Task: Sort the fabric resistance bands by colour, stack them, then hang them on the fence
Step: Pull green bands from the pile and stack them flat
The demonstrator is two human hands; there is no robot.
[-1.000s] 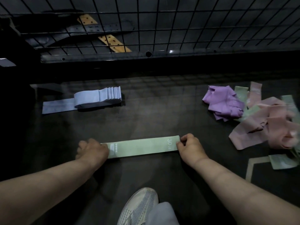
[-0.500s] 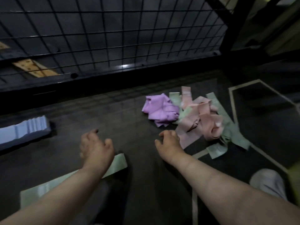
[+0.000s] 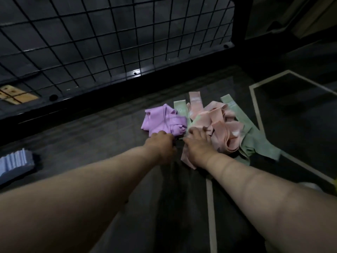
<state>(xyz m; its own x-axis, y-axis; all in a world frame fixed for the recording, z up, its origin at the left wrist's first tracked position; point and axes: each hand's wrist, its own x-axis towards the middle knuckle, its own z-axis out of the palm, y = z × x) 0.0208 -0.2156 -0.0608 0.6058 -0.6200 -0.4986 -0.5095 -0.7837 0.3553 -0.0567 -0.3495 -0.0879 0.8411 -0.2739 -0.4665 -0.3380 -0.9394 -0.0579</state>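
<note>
Where left hand (image 3: 161, 147) meets purple bands (image 3: 164, 119), right hand (image 3: 196, 145) meets pink bands (image 3: 218, 125); grips unreadable.

Dark floor (image 3: 109, 143) with pale tape lines (image 3: 211, 216). A loose heap lies on it right at the fingers. Purple bands (image 3: 162, 121) touch the left fingers (image 3: 160, 134). Pink bands (image 3: 218, 123) lie under and beyond the right fingers (image 3: 194, 132), with green bands (image 3: 255, 141) further right. Blue stack (image 3: 16, 161) well left of the left fingers, cut by the frame edge.
</note>
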